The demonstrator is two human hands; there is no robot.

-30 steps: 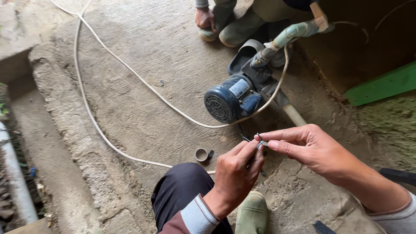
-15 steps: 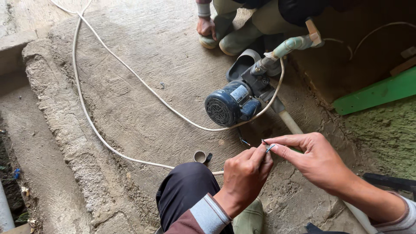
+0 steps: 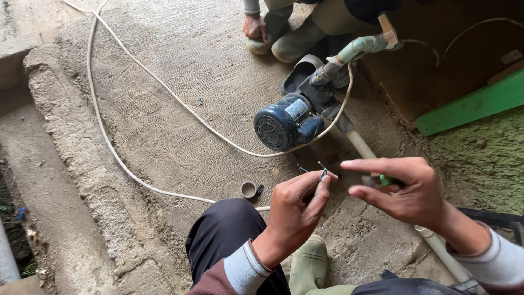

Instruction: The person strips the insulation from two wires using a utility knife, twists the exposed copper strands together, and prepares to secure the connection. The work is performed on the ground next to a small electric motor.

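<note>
Item: thin dark wire end [image 3: 323, 173], pinched between thumb and forefinger of my left hand [image 3: 295, 210], held above the concrete floor [image 3: 164, 120] just in front of the blue electric water pump [image 3: 286, 124].

Left hand: closed narrow on the wire, tip protruding upward.

Right hand [image 3: 406, 191]: fingers extended and part open, just beside the wire tip but not touching it; a small green object [image 3: 386, 180] shows behind the fingers, and I cannot tell whether it is gripped.

Handling, as I judge it: very light, bendable, springy, easily lost if released; best held close to the tip.

Nearby: white cable [image 3: 142, 82] looped across the floor, small tape roll [image 3: 249, 189], white pipe [image 3: 357, 142], another person's hand [image 3: 254, 26] at the far edge.
</note>
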